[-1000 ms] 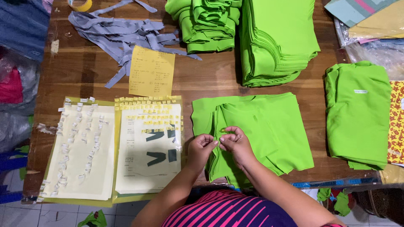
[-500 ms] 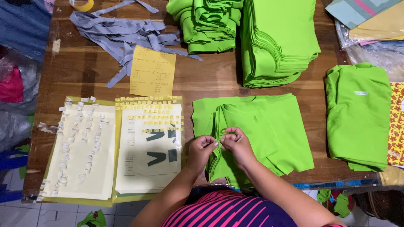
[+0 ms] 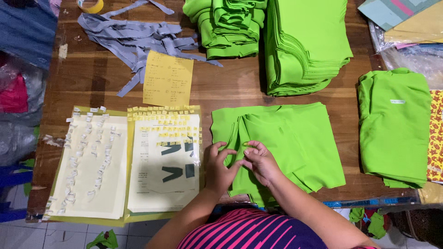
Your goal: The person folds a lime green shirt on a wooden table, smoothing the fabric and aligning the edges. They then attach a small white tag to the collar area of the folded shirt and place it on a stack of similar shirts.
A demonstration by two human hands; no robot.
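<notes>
A bright green cut fabric piece [image 3: 295,143] lies flat on the wooden table [image 3: 101,78] in front of me. Both hands rest on its left edge near the neckline fold. My left hand [image 3: 219,168] pinches the cloth edge with its fingertips. My right hand [image 3: 260,161] meets it from the right, fingers bent and pressing on the same spot. Whether a small label sits between the fingers cannot be told. To the left lie two sheets: one [image 3: 90,166] covered with small white tags, one [image 3: 166,161] with small yellow tags and dark shapes.
Tall stacks of green fabric [image 3: 309,41] and folded green pieces [image 3: 228,27] stand at the back. Another folded green pile [image 3: 394,127] lies at the right. Grey cloth strips [image 3: 134,39], a yellow note [image 3: 168,78] and a tape roll [image 3: 90,5] sit at the back left.
My hands stay at the same spot on the green piece's edge; only the fingers shift slightly. Nothing else has moved.
</notes>
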